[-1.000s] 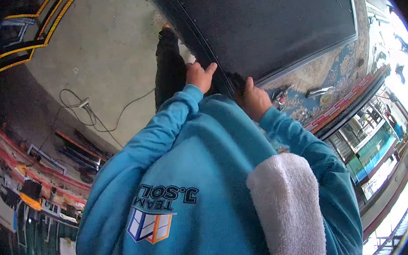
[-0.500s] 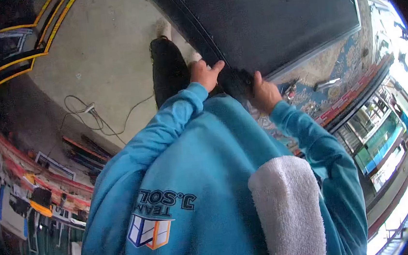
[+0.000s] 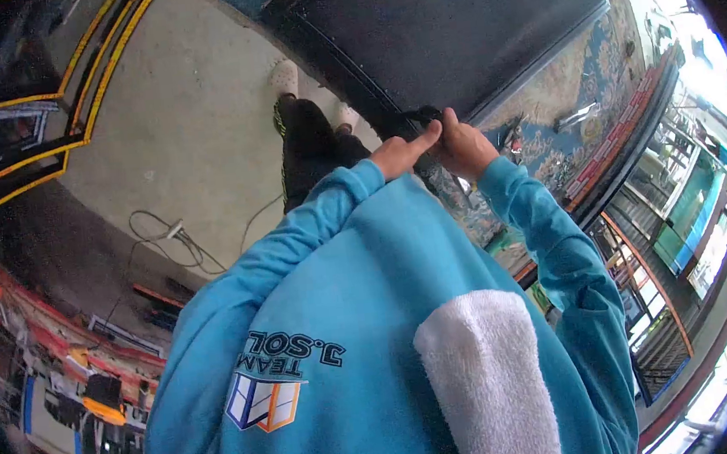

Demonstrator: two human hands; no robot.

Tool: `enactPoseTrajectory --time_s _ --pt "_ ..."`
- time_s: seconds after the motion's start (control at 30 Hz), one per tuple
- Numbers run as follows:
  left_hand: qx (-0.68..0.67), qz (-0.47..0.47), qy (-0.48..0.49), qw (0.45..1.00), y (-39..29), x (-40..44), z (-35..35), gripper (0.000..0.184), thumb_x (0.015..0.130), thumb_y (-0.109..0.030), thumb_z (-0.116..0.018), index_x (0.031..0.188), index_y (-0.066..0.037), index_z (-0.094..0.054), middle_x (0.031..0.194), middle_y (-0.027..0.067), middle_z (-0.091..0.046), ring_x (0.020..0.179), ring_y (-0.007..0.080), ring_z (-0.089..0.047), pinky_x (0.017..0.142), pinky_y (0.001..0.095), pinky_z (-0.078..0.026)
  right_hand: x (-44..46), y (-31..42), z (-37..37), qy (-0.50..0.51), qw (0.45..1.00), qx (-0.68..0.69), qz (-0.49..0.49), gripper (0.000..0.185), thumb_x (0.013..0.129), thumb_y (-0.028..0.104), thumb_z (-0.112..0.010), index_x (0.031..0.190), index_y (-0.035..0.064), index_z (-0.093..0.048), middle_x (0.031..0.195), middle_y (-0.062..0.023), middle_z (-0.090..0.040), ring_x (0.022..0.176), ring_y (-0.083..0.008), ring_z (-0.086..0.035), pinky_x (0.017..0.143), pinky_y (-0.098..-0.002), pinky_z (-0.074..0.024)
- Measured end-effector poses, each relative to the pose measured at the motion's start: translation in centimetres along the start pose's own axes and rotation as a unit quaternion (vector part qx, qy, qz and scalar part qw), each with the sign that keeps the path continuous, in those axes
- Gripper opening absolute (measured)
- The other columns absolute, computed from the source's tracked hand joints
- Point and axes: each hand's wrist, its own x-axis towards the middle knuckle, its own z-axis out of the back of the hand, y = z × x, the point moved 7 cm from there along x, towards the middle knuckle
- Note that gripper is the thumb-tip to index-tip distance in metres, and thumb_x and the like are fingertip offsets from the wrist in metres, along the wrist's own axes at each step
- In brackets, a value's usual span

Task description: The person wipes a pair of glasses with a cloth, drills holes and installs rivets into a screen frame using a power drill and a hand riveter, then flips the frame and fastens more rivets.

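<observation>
Both your hands meet at the near edge of the large black, flat rectangular panel with a dark frame (image 3: 459,33), which lies on the counter covered in blue-and-beige floral material (image 3: 600,59). Your left hand (image 3: 396,156) reaches in with its thumb side up and one digit extended, its tip at the thumb of your right hand (image 3: 465,147). The other left fingers are bent and mostly hidden, so you cannot tell from here whether they grip anything. Your right thumb points up and the right fingers curl under, out of view; whether they are closed on something cannot be told. A small, thin, curved black piece (image 3: 428,113) shows right at the meeting tips, beside the panel's near corner.

To the right of your right hand, on the counter, lie a small tool with red parts (image 3: 511,138) and, farther right, a silver metal tool (image 3: 577,117). A long red-and-white strip (image 3: 612,146) runs near the counter's right side. The white terry towel (image 3: 486,372) hangs over the right side of your blue long-sleeved shirt (image 3: 334,290). On the grey concrete floor (image 3: 181,113) to your left, a thin grey cable (image 3: 152,237) lies in loops.
</observation>
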Motion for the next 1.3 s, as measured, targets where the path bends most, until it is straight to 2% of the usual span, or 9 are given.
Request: enactPoseTrajectory --time_s 0.27,0.5,0.57,0.67,0.8,1.0,1.13,1.27,1.3 --pt "-0.418 -0.099 -0.062 0.901 -1.6 2.2 -3.0 0.078 0.081 -0.074 -0.050 0.110 -0.002 -0.058 0.101 0.0075 -0.062 0.089 0.0215 -0.064 0.077 0.0365 -0.053 -0.9 -0.4 -0.6 -0.024 0.998 0.042 -0.036 0.038 0.089 0.027 -0.058 0.105 -0.0007 -0.038 0.099 -0.0324 -0.061 0.095 -0.0481 -0.059 0.076 -0.0521 -0.0476" --pt "-0.379 -0.166 -0.155 0.897 -2.7 1.2 -2.0 0.076 0.086 -0.069 -0.046 0.091 0.005 -0.063 0.089 0.0132 -0.063 0.083 0.0220 -0.065 0.069 0.0366 -0.061 -11.0 -3.0 0.7 -0.156 0.983 0.091 0.039 0.063 0.082 0.023 -0.071 0.131 -0.0030 -0.040 0.129 -0.0208 -0.051 0.117 -0.0316 -0.054 0.093 -0.0372 -0.0472" --pt "-0.385 -0.165 -0.189 0.888 -3.0 0.3 -1.6 0.075 0.086 -0.069 -0.047 0.091 0.005 -0.062 0.088 0.0128 -0.063 0.082 0.0221 -0.065 0.067 0.0372 -0.061 -11.5 -6.1 -4.0 0.007 0.891 0.450 -0.065 0.063 0.082 0.019 -0.072 0.133 -0.0020 -0.040 0.122 -0.0127 -0.057 0.112 -0.0220 -0.056 0.094 -0.0327 -0.0456" --pt "-0.357 -0.151 -0.234 0.892 -3.5 -2.1 -1.5 0.075 0.086 -0.070 -0.046 0.093 0.003 -0.062 0.087 0.0110 -0.063 0.081 0.0225 -0.066 0.067 0.0369 -0.061 -11.6 -5.0 -4.1 0.126 0.894 0.409 -0.131 0.058 0.079 0.030 -0.073 0.125 0.0022 -0.052 0.096 -0.0026 -0.060 0.084 -0.0118 -0.057 0.079 -0.0272 -0.0469" --pt "-0.393 -0.137 -0.153 0.896 -2.6 0.4 -2.3 0.075 0.084 -0.074 -0.044 0.100 -0.003 -0.064 0.095 0.0108 -0.068 0.081 0.0208 -0.068 0.068 0.0382 -0.060 -10.3 -7.9 -7.5 0.085 0.899 0.429 -0.038 0.046 0.080 0.028 -0.071 0.115 0.0014 -0.058 0.093 -0.0006 -0.062 0.081 -0.0127 -0.055 0.073 -0.0294 -0.0463" --pt "-0.446 -0.141 -0.076 0.880 -2.3 0.9 -3.0 0.071 0.085 -0.070 -0.047 0.104 -0.003 -0.058 0.094 0.0137 -0.065 0.086 0.0238 -0.066 0.070 0.0388 -0.059 -9.5 -6.1 -9.4 -0.122 0.950 0.275 -0.085 0.037 0.076 0.023 -0.073 0.106 0.0020 -0.066 0.087 -0.0101 -0.070 0.078 -0.0158 -0.063 0.073 -0.0339 -0.0497" --pt "-0.571 -0.170 -0.046 0.802 -2.7 1.4 -4.0 0.065 0.082 -0.067 -0.056 0.100 -0.004 -0.055 0.092 0.0138 -0.063 0.088 0.0292 -0.064 0.086 0.0442 -0.051 -10.8 -4.8 -7.1 -0.036 0.959 0.231 -0.161 0.037 0.075 0.032 -0.075 0.098 0.0032 -0.068 0.079 -0.0109 -0.068 0.072 -0.0144 -0.062 0.070 -0.0357 -0.0494" --pt "-0.547 -0.171 -0.045 0.818 -1.2 3.4 -4.3 0.061 0.085 -0.065 -0.055 0.103 -0.006 -0.054 0.093 0.0134 -0.062 0.087 0.0259 -0.062 0.080 0.0429 -0.052 -12.8 -4.4 -3.6 -0.009 0.996 0.042 -0.082 0.040 0.075 0.036 -0.075 0.091 0.0003 -0.068 0.075 -0.0074 -0.067 0.069 -0.0154 -0.060 0.067 -0.0350 -0.0487" --pt "-0.274 -0.262 -0.198 0.904 -0.9 3.0 -2.6 0.057 0.088 -0.058 -0.056 0.109 -0.006 -0.053 0.094 0.0129 -0.062 0.087 0.0254 -0.062 0.080 0.0429 -0.052 -14.3 -2.9 -0.6 0.020 0.972 0.217 -0.089 0.039 0.076 0.036 -0.075 0.089 -0.0004 -0.068 0.075 -0.0059 -0.065 0.068 -0.0152 -0.059 0.065 -0.0342 -0.0479"
